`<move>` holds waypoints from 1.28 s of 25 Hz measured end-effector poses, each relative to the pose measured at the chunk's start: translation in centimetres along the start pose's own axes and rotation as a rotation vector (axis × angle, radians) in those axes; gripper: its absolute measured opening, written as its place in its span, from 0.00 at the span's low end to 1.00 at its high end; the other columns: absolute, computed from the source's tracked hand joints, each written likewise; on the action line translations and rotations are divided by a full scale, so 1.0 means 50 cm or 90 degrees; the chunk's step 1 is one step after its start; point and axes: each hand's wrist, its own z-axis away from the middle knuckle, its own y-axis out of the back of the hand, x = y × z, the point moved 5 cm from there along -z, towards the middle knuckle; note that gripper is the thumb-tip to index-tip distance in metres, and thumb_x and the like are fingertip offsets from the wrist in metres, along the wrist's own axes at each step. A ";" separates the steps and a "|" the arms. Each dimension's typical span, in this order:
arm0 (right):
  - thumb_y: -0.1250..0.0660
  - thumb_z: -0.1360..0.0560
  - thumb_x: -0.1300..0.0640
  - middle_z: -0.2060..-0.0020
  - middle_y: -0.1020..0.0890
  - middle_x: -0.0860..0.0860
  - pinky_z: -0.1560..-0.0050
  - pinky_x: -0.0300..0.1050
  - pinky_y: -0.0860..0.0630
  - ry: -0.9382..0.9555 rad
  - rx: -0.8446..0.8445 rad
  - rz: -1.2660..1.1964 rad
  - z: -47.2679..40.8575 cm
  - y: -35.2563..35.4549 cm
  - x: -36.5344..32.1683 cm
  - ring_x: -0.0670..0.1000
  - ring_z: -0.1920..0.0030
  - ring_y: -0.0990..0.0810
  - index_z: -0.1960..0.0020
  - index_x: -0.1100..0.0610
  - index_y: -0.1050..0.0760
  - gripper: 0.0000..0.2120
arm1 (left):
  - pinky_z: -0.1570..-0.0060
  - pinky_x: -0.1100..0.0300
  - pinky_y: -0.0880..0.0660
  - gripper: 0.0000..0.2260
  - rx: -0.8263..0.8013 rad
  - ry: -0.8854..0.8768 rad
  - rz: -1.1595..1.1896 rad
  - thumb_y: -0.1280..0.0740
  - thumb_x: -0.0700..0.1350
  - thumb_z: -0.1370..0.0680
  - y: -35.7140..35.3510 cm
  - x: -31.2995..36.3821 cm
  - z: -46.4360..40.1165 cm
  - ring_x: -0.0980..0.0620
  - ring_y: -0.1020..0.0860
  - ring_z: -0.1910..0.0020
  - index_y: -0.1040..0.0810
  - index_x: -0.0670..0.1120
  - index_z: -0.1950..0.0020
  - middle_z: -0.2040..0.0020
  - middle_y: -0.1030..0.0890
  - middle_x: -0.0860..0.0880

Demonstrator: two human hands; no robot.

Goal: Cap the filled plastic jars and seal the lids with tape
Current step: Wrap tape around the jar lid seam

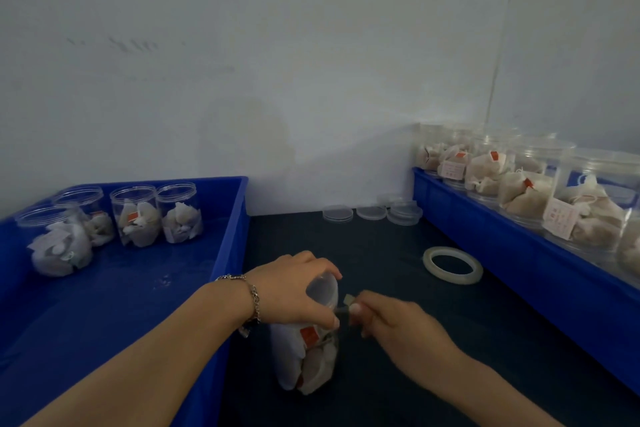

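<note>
Our left hand (298, 291) grips the jar's lid (323, 289) steady; our right hand (388, 317), at three o'clock, pinches the tape end (348, 302) (for sealing).

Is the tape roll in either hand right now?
No, the tape roll lies flat on the dark table, apart from both hands.

dark mat (398, 253) open between two blue trays (228, 236), tape roll (452, 264) and loose lids (372, 213) lying toward the back

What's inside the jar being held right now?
White tea-bag-like sachets with a red tag fill the jar. The left hand covers its lid; the right hand pinches tape beside it.
</note>
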 end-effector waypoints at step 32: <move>0.50 0.19 0.46 0.50 0.24 0.41 0.57 0.40 0.30 0.146 0.056 0.172 -0.026 0.017 -0.012 0.43 0.53 0.24 0.41 0.41 0.30 0.12 | 0.51 0.57 0.28 0.20 0.020 0.021 -0.111 0.39 0.61 0.26 -0.006 0.014 -0.006 0.53 0.33 0.47 0.37 0.54 0.39 0.45 0.34 0.53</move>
